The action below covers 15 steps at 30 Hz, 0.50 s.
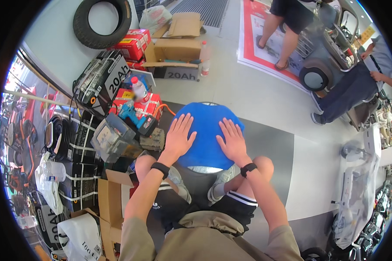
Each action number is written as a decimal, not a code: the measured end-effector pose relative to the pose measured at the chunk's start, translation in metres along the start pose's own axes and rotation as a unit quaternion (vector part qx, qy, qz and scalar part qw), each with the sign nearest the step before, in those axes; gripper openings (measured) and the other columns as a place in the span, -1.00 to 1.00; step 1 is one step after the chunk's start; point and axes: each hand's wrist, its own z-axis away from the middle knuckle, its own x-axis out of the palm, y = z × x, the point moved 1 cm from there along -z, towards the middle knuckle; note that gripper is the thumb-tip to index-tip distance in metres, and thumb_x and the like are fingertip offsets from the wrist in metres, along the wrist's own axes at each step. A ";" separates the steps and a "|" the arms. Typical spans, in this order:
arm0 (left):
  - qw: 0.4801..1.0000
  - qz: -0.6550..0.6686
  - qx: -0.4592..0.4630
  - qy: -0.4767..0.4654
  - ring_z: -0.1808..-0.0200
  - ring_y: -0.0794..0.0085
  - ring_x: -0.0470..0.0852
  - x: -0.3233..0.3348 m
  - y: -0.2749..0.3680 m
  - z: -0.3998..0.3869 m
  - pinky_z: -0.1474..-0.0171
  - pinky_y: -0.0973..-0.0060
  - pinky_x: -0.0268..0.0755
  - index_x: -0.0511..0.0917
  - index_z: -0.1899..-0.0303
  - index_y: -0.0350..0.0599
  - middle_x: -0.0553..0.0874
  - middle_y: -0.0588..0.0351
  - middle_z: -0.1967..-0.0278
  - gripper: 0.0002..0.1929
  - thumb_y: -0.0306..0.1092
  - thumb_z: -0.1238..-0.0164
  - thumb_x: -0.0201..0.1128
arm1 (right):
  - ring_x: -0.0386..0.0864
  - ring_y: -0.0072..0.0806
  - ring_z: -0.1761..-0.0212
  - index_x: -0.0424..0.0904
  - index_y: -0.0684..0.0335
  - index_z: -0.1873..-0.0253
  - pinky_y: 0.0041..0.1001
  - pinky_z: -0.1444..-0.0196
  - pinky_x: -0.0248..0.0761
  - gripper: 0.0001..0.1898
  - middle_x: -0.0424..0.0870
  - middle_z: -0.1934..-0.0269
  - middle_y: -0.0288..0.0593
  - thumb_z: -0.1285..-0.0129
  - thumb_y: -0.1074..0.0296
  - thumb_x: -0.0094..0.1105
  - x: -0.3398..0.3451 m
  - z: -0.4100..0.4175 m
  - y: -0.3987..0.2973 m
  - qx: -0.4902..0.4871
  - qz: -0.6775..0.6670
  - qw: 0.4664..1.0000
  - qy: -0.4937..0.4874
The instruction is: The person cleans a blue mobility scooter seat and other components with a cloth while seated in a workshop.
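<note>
A blue cloth (206, 137) is spread over a round thing in front of my knees. Silvery rim parts (205, 169) of that thing show at its near and far edges; the rest is hidden under the cloth. My left hand (180, 135) lies palm down on the cloth's left side, fingers apart and pointing away from me. On the right side my right hand (231, 140) rests flat in the same way. Neither hand grips anything. Each wrist wears a black band.
To the left, a teal cordless drill (134, 115) and a plastic bottle (139, 89) lie on a red box (155, 101). Beyond stand an open carton (179, 49) and a tire (80, 32). Two people stand by a vehicle (325, 58) at the upper right. A plastic-wrapped vehicle (356, 192) is at the right.
</note>
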 end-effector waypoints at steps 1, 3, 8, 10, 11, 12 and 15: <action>1.000 0.001 0.003 -0.002 -0.60 0.18 0.22 -0.001 0.001 -0.002 -0.65 0.17 -0.05 0.31 -0.52 -0.14 0.34 0.02 -0.55 -0.37 -0.05 -0.56 0.10 | 0.18 -0.15 -0.64 0.34 0.18 -0.53 -0.11 -0.66 -0.04 -0.41 0.29 -0.58 -0.08 -0.53 0.02 0.02 -0.002 -0.001 0.002 0.001 0.007 1.000 0.008; 1.000 0.002 0.012 0.016 -0.59 0.15 0.24 -0.005 0.002 -0.004 -0.64 0.16 -0.03 0.34 -0.50 -0.18 0.36 -0.01 -0.54 -0.38 -0.05 -0.54 0.11 | 0.19 -0.11 -0.63 0.36 0.21 -0.51 -0.09 -0.66 -0.03 -0.41 0.31 -0.56 -0.03 -0.50 0.05 0.07 -0.010 -0.006 0.002 -0.003 -0.005 1.000 0.015; 0.998 0.017 0.031 0.049 -0.55 0.09 0.29 -0.007 0.006 -0.010 -0.62 0.11 0.00 0.38 -0.44 -0.26 0.41 -0.11 -0.48 -0.38 -0.09 -0.49 0.17 | 0.29 -0.04 -0.58 0.41 0.21 -0.47 -0.04 -0.62 0.07 -0.43 0.35 -0.54 0.02 -0.47 0.08 0.13 -0.004 -0.001 -0.002 0.002 -0.003 0.999 0.054; 0.999 0.024 0.019 0.037 -0.56 0.07 0.29 -0.006 0.002 0.000 -0.63 0.09 -0.02 0.37 -0.46 -0.25 0.41 -0.11 -0.49 -0.36 -0.05 -0.51 0.14 | 0.24 -0.10 -0.61 0.36 0.19 -0.52 -0.08 -0.64 0.04 -0.41 0.31 -0.57 -0.02 -0.52 0.02 0.04 0.002 0.001 -0.007 0.001 0.005 0.999 0.032; 0.999 0.018 0.016 0.036 -0.57 0.07 0.27 -0.001 -0.005 0.006 -0.63 0.07 -0.04 0.37 -0.47 -0.24 0.40 -0.11 -0.50 -0.36 -0.03 -0.51 0.11 | 0.22 -0.12 -0.62 0.33 0.17 -0.54 -0.09 -0.64 0.02 -0.40 0.28 -0.58 -0.03 -0.54 0.00 0.00 0.005 0.001 -0.010 -0.002 0.002 1.000 0.023; 0.999 0.017 0.013 0.034 -0.57 0.08 0.27 0.006 -0.008 0.008 -0.63 0.06 -0.04 0.38 -0.46 -0.23 0.40 -0.10 -0.51 -0.36 -0.01 -0.50 0.11 | 0.22 -0.14 -0.62 0.34 0.17 -0.53 -0.10 -0.64 0.03 -0.40 0.29 -0.58 -0.05 -0.55 -0.02 -0.01 0.004 0.003 -0.010 -0.006 0.007 0.999 0.033; 0.999 0.017 0.014 0.041 -0.57 0.09 0.29 0.019 -0.009 0.010 -0.63 0.07 -0.03 0.41 -0.45 -0.21 0.42 -0.10 -0.50 -0.34 0.03 -0.47 0.13 | 0.18 -0.19 -0.64 0.28 0.15 -0.56 -0.12 -0.65 -0.01 -0.39 0.25 -0.60 -0.10 -0.59 -0.07 -0.10 0.006 0.012 -0.010 -0.003 0.026 0.999 0.032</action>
